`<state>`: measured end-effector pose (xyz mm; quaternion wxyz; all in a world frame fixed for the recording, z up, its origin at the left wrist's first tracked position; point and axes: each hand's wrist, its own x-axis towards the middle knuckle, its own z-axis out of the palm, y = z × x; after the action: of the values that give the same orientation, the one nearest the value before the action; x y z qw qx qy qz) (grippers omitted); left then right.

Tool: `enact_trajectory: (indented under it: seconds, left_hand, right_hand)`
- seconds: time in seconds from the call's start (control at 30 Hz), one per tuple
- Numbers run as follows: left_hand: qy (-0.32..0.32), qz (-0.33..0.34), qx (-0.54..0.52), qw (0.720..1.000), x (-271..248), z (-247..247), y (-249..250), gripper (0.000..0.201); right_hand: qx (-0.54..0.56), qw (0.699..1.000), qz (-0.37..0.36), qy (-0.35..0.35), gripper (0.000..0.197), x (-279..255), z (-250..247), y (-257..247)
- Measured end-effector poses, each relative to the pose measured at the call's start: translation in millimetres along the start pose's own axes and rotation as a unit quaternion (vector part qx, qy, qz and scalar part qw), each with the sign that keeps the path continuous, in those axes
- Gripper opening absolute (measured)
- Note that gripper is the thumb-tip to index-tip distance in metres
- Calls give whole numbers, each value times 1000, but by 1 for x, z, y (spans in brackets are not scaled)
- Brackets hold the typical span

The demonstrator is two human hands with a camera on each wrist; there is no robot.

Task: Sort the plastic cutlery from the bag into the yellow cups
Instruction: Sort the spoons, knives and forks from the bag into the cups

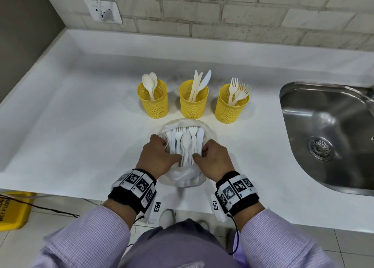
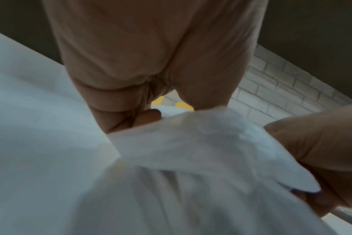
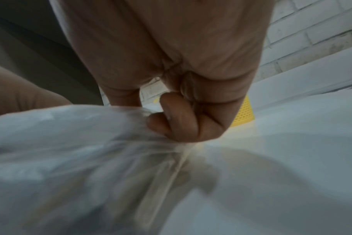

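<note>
Both hands are on the bag [image 1: 183, 178] at the counter's [image 1: 81, 126] near edge, at 6 o'clock in the head view. The left hand [image 1: 156, 156] grips the bag's left rim with its fingers [image 2: 149, 116] curled into the plastic; the right hand [image 1: 212, 158] pinches the right rim, fingers [image 3: 171, 120] clamped on the film. Between them the mouth is spread wide, and inside lies the white cutlery [image 1: 185, 144]: forks, a spoon on top and flat handles, pointing toward 12 o'clock.

Just beyond the bag, at 12 o'clock from it, three yellow perforated cups stand upright in a row, near each other but apart. The left cup [image 1: 153, 104] holds spoons [image 1: 150, 83], bowls up. The middle cup [image 1: 193, 104] holds knives [image 1: 199, 83], blades up. The right cup [image 1: 229, 110] holds forks [image 1: 238, 89], tines up and leaning toward 1 o'clock.

The counter is white with a raised back lip. At 3 o'clock a steel sink [image 1: 332, 146] is set into it, drain strainer showing. Behind runs a pale brick wall [image 1: 222, 11]; at 11 o'clock a wall socket [image 1: 103, 11] has a plug and white cable in it. At 8 o'clock, down on the tiled floor [image 1: 354, 245], sits a yellow wet-floor sign [image 1: 12, 213].
</note>
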<state>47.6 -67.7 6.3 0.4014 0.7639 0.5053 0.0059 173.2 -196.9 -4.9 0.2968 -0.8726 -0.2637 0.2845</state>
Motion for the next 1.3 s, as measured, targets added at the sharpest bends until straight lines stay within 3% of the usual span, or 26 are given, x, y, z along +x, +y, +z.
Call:
enact_trajectory:
  seconds: [0.2, 0.33, 0.6, 0.8, 1.1, 1.3]
  left_hand:
    - [-14, -4, -8, 1000, 7, -11, -5, 58]
    - [-50, 7, -4, 999, 10, -17, -8, 28]
    - [-64, 55, -18, 996, 16, -24, -12, 10]
    - [-47, 68, -31, 996, 15, -20, -16, 34]
    - [-50, 60, 5, 997, 18, -23, -16, 37]
    - [-52, 57, -50, 996, 14, -24, -12, 26]
  right_hand:
    - [3, 1000, 8, 3, 25, -2, 9, -12]
    - [-1, 1000, 15, -1, 27, 1, 14, -20]
    - [28, 999, 11, 32, 32, 2, 23, -29]
    - [34, 999, 25, 29, 28, 5, 25, -28]
    - [56, 998, 19, 15, 36, 5, 19, -31]
    - [60, 998, 4, 21, 33, 5, 21, -31]
